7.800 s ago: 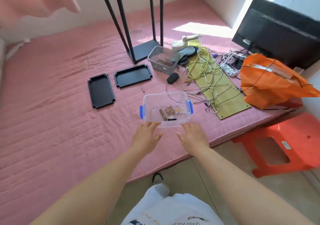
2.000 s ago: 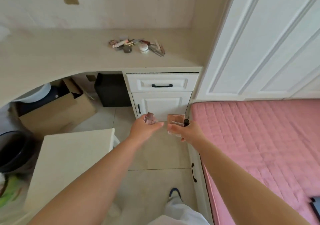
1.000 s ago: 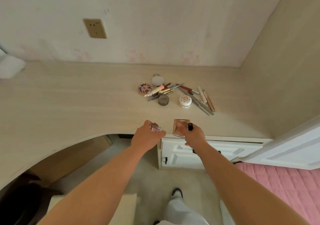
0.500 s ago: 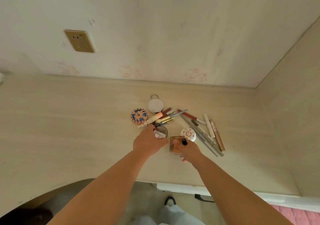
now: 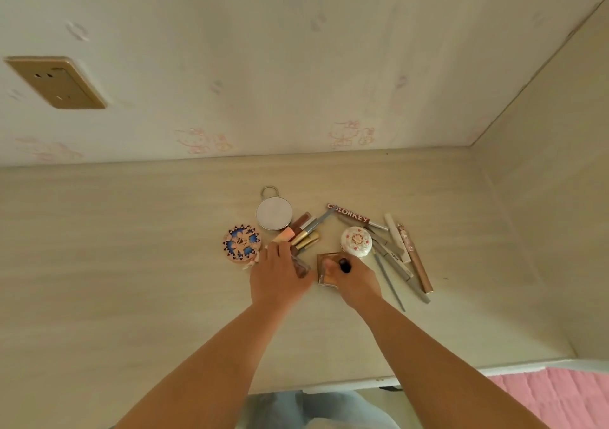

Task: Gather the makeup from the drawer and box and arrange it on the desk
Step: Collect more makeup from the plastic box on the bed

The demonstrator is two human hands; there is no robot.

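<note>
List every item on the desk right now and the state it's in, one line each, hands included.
left hand: grip on a small clear bottle
right hand: grip on a square amber compact
round mirror: flat, face up
white floral compact: closed
blue patterned compact: closed
COLORKEY tube: capped, lying flat

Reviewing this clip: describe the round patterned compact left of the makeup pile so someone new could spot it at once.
On the pale wooden desk, below the wall socket, makeup lies in a loose pile. At the pile's left edge, beside the left hand, sits the round compact. It alone carries a blue-and-orange pattern; the mirror is plain.
</note>
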